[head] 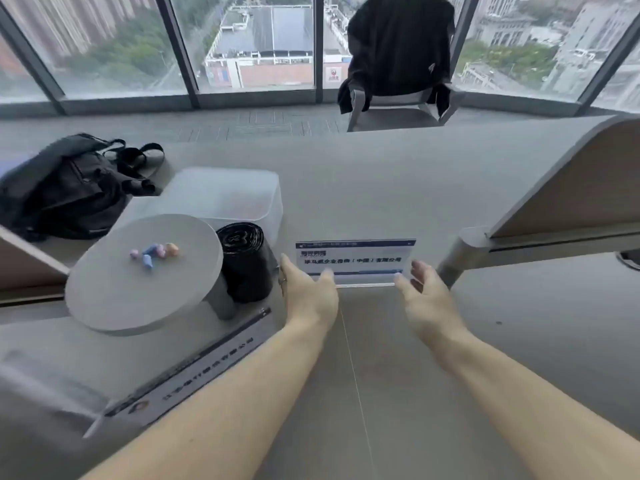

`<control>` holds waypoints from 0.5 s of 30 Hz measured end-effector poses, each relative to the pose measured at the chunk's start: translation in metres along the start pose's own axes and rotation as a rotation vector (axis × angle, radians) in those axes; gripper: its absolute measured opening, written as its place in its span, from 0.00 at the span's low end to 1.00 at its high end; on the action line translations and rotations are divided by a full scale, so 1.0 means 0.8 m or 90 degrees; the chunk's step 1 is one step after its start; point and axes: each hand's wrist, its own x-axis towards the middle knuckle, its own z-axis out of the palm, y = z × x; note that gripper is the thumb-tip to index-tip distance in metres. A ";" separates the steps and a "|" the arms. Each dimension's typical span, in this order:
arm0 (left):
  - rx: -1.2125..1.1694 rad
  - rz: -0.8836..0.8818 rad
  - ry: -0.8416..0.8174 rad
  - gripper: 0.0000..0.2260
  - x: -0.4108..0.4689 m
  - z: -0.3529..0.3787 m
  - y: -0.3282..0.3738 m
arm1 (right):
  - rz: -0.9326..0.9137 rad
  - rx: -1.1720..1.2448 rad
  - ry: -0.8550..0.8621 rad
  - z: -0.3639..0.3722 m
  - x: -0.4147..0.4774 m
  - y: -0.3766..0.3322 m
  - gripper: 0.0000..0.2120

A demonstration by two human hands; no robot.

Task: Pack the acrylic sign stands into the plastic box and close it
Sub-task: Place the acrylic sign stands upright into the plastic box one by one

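Note:
An acrylic sign stand point(355, 259) with a white card and blue bands stands upright on the grey table, facing me. My left hand point(306, 294) is at its lower left corner and my right hand point(424, 296) at its lower right corner, both with fingers spread, close to the stand but not clearly gripping it. A second acrylic sign stand point(194, 365) lies at the near left. The translucent plastic box point(225, 199) sits upside-down or lidded behind a black roll, left of the upright stand.
A round grey stand point(142, 271) with small coloured pieces on top is at the left, with a roll of black bags point(246, 261) beside it. A black backpack point(65, 188) lies far left. A desk divider point(568, 188) rises at right. A chair with a dark jacket point(398, 53) faces the window.

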 end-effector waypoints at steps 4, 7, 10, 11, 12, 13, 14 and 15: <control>0.020 0.007 0.039 0.25 0.052 0.005 -0.014 | -0.034 0.012 -0.009 0.011 0.040 0.010 0.25; 0.034 -0.006 0.061 0.13 0.056 0.011 -0.029 | -0.056 0.057 0.009 0.016 0.048 0.014 0.21; 0.043 -0.017 0.112 0.14 0.036 0.017 -0.025 | -0.068 0.056 0.047 0.007 0.033 0.017 0.20; 0.051 -0.015 0.115 0.16 0.027 0.020 -0.019 | -0.080 0.057 0.059 0.000 0.026 0.015 0.19; 0.059 -0.015 0.107 0.17 0.013 0.021 -0.009 | -0.092 0.053 0.073 -0.009 0.017 0.011 0.18; 0.070 -0.013 0.092 0.18 0.000 0.021 0.001 | -0.106 0.042 0.096 -0.019 0.008 0.004 0.17; 0.080 -0.006 0.076 0.18 -0.013 0.017 0.013 | -0.122 0.028 0.120 -0.032 -0.003 -0.005 0.14; 0.091 0.010 0.062 0.17 -0.027 0.009 0.029 | -0.140 0.017 0.143 -0.047 -0.013 -0.017 0.11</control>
